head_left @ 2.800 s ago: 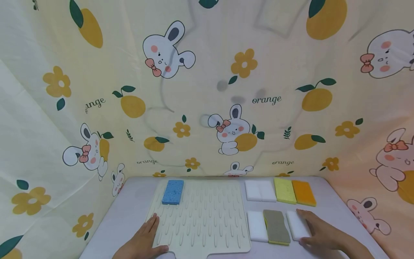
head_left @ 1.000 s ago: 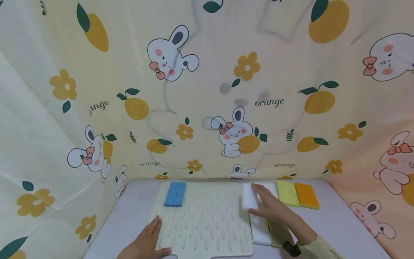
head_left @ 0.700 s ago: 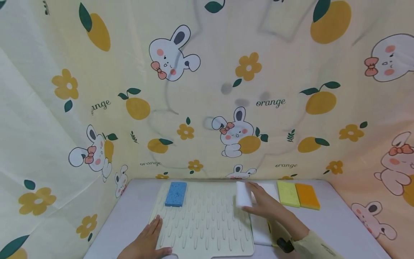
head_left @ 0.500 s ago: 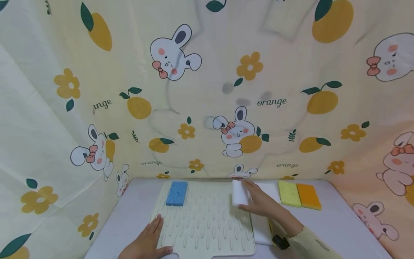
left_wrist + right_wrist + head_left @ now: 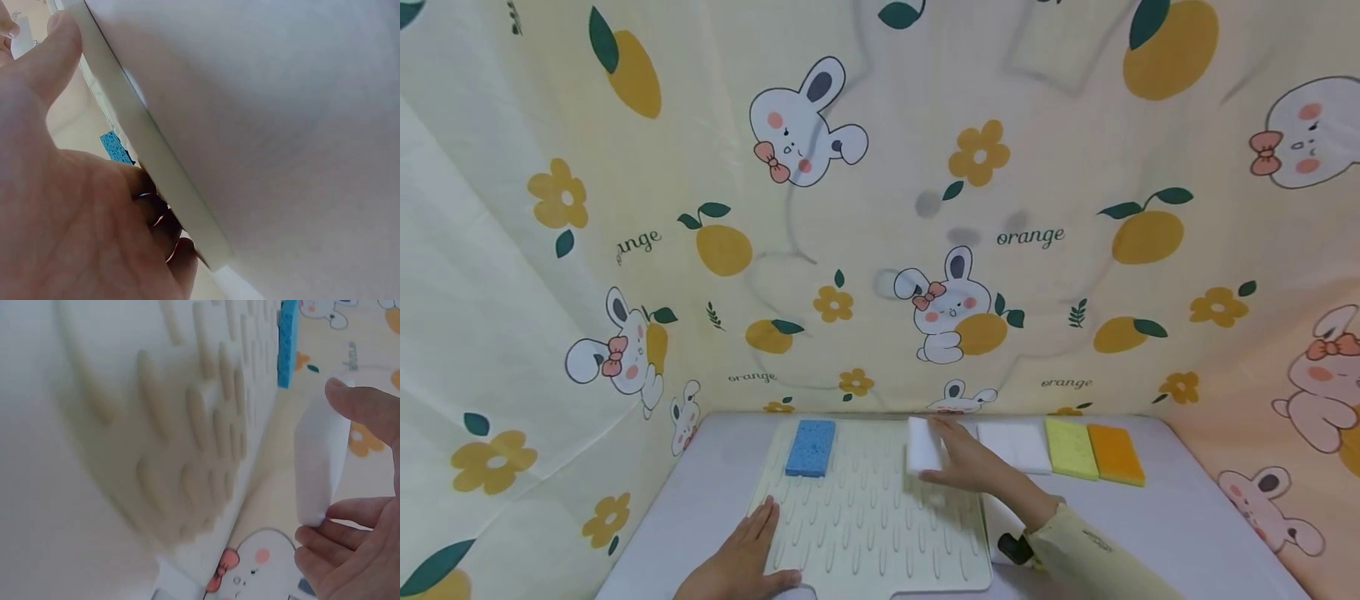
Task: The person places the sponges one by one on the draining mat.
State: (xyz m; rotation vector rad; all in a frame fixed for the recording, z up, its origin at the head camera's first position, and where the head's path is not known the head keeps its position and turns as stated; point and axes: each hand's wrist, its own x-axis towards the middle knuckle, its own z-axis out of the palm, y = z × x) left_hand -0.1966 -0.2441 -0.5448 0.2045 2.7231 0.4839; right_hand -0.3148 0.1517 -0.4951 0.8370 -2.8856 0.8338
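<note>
Patterned cloth: the backdrop (image 5: 880,175) rises behind and to both sides, printed with rabbits, oranges and flowers.
Bench: the pale bench (image 5: 1165,517) carries everything here.
Mat: the cream ridged mat (image 5: 850,546) lies left of the loose sponges, its far edge close to the backdrop.
Right hand: the right hand (image 5: 962,462) reaches over the mat's far right part, thumb and fingers clamped on the white sponge.
Left hand: the left hand (image 5: 741,550) rests at the mat's near left corner, fingers laid along the edge, thumb apart from them, gripping no sponge.
White pair: two white sponges (image 5: 1033,450) lie edge to edge on the bench, just right of the mat.
Yellow and orange: the yellow sponge (image 5: 1070,448) and orange sponge (image 5: 1117,455) continue that row rightward.
White sponge: the held sponge (image 5: 922,447) is above the mat, seen apart from its surface in the right wrist view; its long axis runs near to far, an end toward the thumb, the other toward the fingers.
Blue sponge: the blue sponge (image 5: 810,448) lies on the mat's far left part, long axis nearly parallel to the held one, bare ridges between them; the left hand is nearer to it.
</note>
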